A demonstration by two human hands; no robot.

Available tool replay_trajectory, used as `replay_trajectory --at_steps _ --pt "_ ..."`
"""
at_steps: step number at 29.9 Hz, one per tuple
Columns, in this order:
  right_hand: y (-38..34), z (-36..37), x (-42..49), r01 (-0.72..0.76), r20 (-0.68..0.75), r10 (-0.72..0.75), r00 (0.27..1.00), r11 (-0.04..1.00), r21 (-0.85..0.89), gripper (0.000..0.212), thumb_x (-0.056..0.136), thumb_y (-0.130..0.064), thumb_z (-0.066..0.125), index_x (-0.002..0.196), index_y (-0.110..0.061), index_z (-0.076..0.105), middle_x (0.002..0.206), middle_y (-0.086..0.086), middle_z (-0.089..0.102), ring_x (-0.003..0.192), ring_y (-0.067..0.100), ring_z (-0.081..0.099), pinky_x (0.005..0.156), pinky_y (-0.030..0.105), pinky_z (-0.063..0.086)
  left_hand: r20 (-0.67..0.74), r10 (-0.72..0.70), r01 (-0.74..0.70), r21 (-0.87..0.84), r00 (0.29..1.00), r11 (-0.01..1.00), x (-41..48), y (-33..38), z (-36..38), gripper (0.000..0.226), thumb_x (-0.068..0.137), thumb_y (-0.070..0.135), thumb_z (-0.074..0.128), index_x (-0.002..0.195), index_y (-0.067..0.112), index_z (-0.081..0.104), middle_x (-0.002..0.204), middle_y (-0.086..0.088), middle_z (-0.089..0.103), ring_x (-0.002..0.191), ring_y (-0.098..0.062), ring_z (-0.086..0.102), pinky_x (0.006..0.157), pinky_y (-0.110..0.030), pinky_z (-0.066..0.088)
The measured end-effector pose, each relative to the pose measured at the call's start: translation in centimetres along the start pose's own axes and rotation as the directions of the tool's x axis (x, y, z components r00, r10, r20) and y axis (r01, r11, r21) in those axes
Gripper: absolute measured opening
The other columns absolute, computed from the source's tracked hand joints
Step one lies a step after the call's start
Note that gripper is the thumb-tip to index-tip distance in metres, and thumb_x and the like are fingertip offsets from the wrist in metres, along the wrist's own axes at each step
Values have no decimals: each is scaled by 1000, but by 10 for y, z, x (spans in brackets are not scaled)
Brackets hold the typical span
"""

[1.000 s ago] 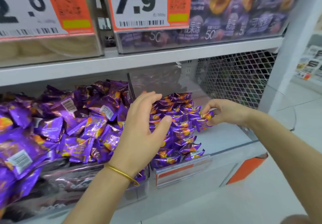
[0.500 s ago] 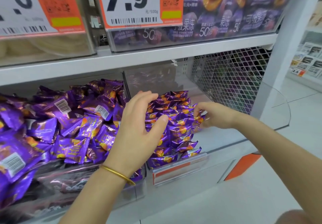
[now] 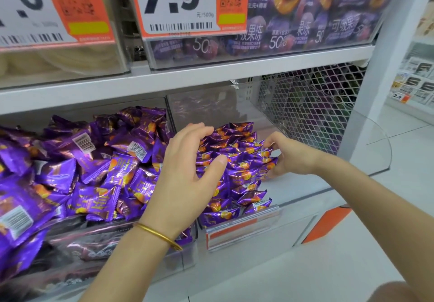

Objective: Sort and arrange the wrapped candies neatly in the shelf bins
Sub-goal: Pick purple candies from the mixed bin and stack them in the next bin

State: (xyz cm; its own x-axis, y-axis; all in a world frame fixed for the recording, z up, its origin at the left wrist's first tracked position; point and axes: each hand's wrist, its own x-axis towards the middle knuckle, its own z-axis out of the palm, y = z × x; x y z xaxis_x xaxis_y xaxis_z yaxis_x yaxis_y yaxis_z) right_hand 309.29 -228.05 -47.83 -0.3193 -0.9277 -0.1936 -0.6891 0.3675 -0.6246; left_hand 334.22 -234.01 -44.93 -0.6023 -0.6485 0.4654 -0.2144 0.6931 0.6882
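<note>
Where the small wrapped candies [image 3: 234, 161] lie in overlapping purple-and-orange rows, they fill the left part of the right-hand bin [image 3: 242, 229], running from its front label strip toward the back. The left hand [image 3: 187, 172] rests against the left flank of that stack, fingers loosely spread and gently curved over the top rows, thumb laid on the wrappers. The right hand [image 3: 291, 158] is at the stack's right edge, fingers above and thumb below, pinching a few of the candies there. Beyond a clear divider [image 3: 171, 114], the left-hand bin [image 3: 105, 243] holds a loose heap of larger wrapped candies [image 3: 94, 172]. A gold bangle [image 3: 159, 234] circles the left wrist. Above the shelf board [image 3: 187, 78], a price tag [image 3: 178, 3] reads 7.9. Wire mesh [image 3: 310, 104] closes the right side.
</note>
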Motion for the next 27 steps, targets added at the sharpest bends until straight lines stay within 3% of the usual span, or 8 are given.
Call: replay_trajectory --at_steps 7,11,15,18,20,23,25,27 --pt "-3 -2 3 -57 -36 57 998 998 -12 55 78 -2 73 114 -14 34 114 9 44 61 17 58 54 22 49 0 -4 4 13 1000 1000 0 0 0 47 81 38 50 127 30 46 131 19 36 131 4 26 101 1 14" --pt "-4 0 4 -69 -23 68 997 997 -44 55 77 -3 74 113 -15 34 113 12 48 65 19 60 67 35 55 0 -4 4 19 1000 1000 0 0 0 49 81 38 49 129 28 47 132 17 37 131 4 27 100 1 15" --pt "-4 0 1 -67 -6 67 998 998 0 57 75 1 75 111 -11 33 113 12 46 65 20 58 63 29 55 -4 3 -3 21 1000 1000 0 0 -1 48 81 38 49 128 28 47 132 15 38 130 3 28 99 3 15" --pt "-3 -1 -1 -62 4 62 998 998 -11 59 73 -1 76 112 -12 34 114 10 45 68 23 59 69 38 55 1 8 -8 23 1000 1000 0 0 -1 48 82 39 49 129 28 46 133 16 38 130 4 28 98 4 14" --pt "-1 -3 -2 -64 -16 64 998 997 -45 61 72 -7 79 114 -14 35 117 8 43 75 26 58 73 43 54 5 11 -11 18 1000 1000 1 0 -2 48 82 41 49 129 29 46 133 16 37 130 4 27 98 4 14" --pt "-2 -10 -8 -71 -90 54 995 976 -204 66 72 -21 81 121 -13 37 121 7 43 96 24 53 77 33 45 10 25 -25 25 1000 999 0 -1 -9 50 81 51 46 127 32 46 135 13 38 132 2 27 103 -2 17" --pt "-14 -13 -17 -41 -165 -6 986 959 -281 57 75 -28 77 117 -13 42 121 10 47 101 24 52 82 32 43 -6 45 -45 87 999 995 -3 -3 -23 52 80 50 42 127 28 48 134 11 40 130 -1 30 105 -5 18" --pt "-40 -10 -30 87 -255 -174 951 944 -319 39 78 -31 73 106 -19 48 114 8 54 99 21 54 82 29 42 -52 70 -59 189 996 980 -7 -8 -47 48 84 43 42 126 21 51 125 12 44 124 -5 37 103 -7 21"
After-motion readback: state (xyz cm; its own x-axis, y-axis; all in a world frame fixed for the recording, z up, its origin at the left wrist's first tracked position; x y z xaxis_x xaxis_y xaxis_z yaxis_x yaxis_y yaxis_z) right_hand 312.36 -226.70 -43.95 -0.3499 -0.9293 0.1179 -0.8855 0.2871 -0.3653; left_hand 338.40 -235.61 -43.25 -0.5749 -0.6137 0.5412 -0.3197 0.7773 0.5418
